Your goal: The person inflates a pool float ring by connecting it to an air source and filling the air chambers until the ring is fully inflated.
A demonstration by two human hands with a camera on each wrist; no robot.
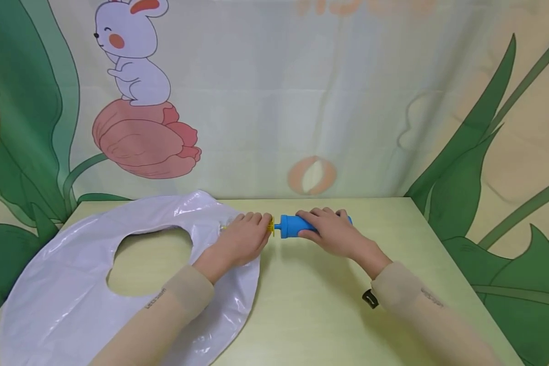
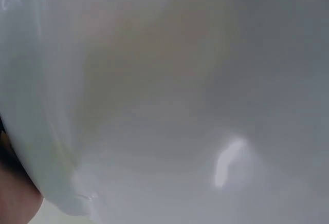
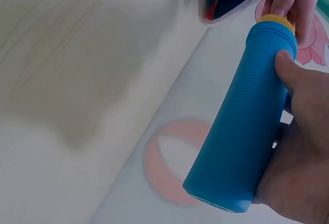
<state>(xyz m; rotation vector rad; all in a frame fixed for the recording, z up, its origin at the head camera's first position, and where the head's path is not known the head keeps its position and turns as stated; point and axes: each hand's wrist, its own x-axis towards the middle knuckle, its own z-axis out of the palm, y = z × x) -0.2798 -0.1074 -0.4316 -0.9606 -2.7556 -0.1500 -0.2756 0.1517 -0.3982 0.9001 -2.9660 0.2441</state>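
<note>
A blue hand pump (image 1: 294, 226) lies sideways above the table, with my right hand (image 1: 333, 231) gripping its barrel. The thumb shows along the barrel's side in the right wrist view, near the pump's yellow end (image 3: 277, 21). My left hand (image 1: 246, 238) holds the yellow part (image 1: 272, 226) at the pump's left end, its fingers bent over it. Under that hand spreads a pale, glossy inflatable ring (image 1: 57, 284), its surface wrinkled in places. Its film (image 2: 169, 100) fills most of the left wrist view. The fingers hide where pump and ring meet.
The light yellow-green table (image 1: 311, 315) runs back to a printed curtain (image 1: 256, 101) with a rabbit and flowers. A small black strap piece (image 1: 370, 299) hangs beside the right sleeve (image 1: 407, 290).
</note>
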